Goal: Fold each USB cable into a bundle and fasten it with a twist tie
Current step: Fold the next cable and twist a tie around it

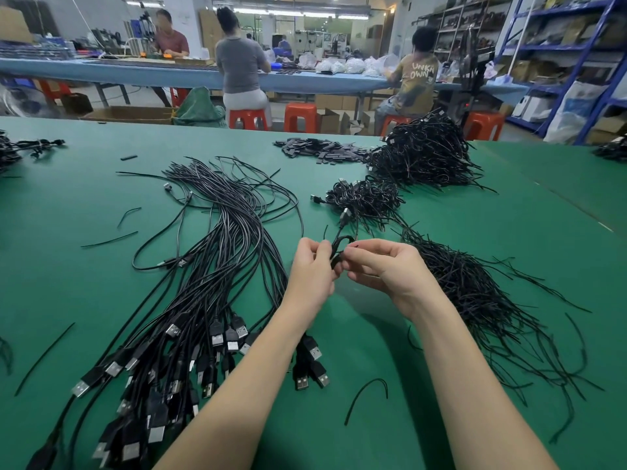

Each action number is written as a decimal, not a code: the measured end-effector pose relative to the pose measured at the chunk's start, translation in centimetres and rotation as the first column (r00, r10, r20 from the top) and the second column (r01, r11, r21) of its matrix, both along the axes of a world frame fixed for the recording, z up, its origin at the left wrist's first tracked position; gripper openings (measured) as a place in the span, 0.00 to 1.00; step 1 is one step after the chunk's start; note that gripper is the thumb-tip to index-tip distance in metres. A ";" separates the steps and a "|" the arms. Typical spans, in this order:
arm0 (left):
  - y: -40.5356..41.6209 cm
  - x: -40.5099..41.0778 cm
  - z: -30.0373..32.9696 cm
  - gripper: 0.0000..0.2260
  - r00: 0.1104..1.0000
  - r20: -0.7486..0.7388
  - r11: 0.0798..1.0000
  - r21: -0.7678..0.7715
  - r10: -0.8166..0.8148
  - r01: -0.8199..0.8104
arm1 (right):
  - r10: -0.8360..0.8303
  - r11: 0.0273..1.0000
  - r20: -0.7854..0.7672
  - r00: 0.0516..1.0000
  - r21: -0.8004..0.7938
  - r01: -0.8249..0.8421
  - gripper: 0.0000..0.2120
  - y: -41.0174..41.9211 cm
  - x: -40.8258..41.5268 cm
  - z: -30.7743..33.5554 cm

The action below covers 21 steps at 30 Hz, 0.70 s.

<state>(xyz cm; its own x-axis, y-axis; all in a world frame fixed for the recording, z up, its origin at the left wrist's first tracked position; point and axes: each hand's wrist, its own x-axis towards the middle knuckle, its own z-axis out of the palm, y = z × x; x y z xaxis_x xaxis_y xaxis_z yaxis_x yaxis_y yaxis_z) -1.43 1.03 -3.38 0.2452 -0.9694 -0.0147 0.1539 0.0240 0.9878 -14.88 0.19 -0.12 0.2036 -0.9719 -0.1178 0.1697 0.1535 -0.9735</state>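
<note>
Above the green table (101,232), the left hand (310,266) and right hand (380,266) both pinch 1 folded USB cable bundle (339,247); its long axis runs away from the person, plug at the far end

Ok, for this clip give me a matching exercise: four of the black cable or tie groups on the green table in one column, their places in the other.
Things:
1. loose black USB cables with silver plugs
2. pile of loose black twist ties
3. big heap of tied black cable bundles
4. folded black cable bundle

Places:
A. far right, towards the red stools
B. between both hands
C. left of the left hand
D. right of the right hand

Pairs: 1-C, 2-D, 3-A, 4-B
</note>
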 end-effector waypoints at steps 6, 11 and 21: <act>0.0 0.3 1.0 0.08 0.960 -0.268 0.997 -0.008 -0.081 0.082 | 0.093 0.969 0.104 0.990 0.219 -0.114 0.05 -0.1 -0.6 -0.5; 0.6 1.4 1.5 0.09 0.899 -0.172 0.916 -0.075 -0.402 0.395 | 0.143 0.970 -0.017 0.990 0.201 -0.136 0.08 -0.6 -2.7 -0.4; 2.1 2.0 3.6 0.08 0.523 0.607 0.719 0.117 -0.598 0.685 | 0.152 0.931 -0.586 0.796 -0.185 -0.314 0.12 -0.3 -6.8 1.6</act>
<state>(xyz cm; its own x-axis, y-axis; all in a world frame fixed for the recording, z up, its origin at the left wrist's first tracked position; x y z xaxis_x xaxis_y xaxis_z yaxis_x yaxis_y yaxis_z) 0.57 3.11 0.20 -0.5284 -0.8487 0.0241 -0.4034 0.2760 0.8724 -21.68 -0.13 1.46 0.4068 -0.9129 -0.0321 -0.4164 -0.1540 -0.8960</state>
